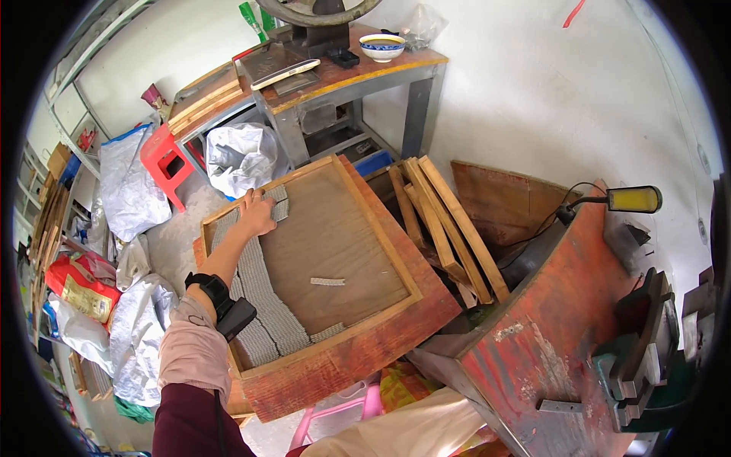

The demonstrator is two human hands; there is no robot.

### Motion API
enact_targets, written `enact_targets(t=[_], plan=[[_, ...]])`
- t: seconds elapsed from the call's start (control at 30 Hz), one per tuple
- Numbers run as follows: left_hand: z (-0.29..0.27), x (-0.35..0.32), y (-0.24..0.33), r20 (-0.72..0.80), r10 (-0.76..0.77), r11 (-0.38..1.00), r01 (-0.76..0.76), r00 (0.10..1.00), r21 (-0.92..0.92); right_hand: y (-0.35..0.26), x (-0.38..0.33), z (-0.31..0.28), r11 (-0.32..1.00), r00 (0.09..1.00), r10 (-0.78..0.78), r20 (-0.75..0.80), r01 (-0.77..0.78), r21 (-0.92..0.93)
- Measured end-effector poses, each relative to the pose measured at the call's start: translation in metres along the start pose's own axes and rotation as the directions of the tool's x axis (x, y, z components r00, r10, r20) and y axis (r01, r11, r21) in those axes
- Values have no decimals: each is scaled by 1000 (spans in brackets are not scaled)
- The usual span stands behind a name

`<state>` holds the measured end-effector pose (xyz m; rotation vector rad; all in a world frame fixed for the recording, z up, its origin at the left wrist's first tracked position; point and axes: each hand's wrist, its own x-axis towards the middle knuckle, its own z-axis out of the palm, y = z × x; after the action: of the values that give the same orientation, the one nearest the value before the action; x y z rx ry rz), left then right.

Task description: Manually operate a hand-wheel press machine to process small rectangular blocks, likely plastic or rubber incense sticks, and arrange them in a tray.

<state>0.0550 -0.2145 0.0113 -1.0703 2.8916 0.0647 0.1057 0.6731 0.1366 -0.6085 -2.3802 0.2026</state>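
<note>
My left hand [257, 213], with a dark band and a black box on its wrist, reaches over a shallow wooden-framed tray [373, 217]. Its fingers are stretched out and rest on small grey ridged pieces [280, 204] near the tray's far left corner. Long rows of grey ridged pieces [266, 301] lie packed side by side along the tray's left side. A shorter grey strip [328, 333] lies by the near edge, and a loose pale strip [327, 282] sits alone on the brown base. What lies under my palm is hidden. My right hand is out of view.
The tray rests on a reddish wooden board [358, 346]. Wooden slats [449, 225] lean to its right, near a red worn bench [533, 343] with a lamp [633, 199]. Beyond stand a table with a bowl [382, 47], a red stool [166, 161] and a silvery sack [242, 158].
</note>
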Motion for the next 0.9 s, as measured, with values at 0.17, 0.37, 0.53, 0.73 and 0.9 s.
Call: enact_targets(t=[0.17,0.37,0.53,0.73,0.9], plan=[[-1,-10,1,-61,39,997,-34,997,73,-16,-2,-3,991,997,-71,-18,69,-116],[-5,-38,20,182,235,970,-242,955,17,-14,-3,-4,974,987,-134,-92,114,-197],[7,-42,14,53,205,967,-193,977,-167,-15,-1,-2,989,998,-60,-13,58,-140],[19,-40,16,-89,258,959,-267,962,-100,-13,0,1,998,999,-51,-18,52,24],[-18,-61,20,39,124,934,-103,992,-343,-53,-7,-6,997,999,-40,-13,40,58]])
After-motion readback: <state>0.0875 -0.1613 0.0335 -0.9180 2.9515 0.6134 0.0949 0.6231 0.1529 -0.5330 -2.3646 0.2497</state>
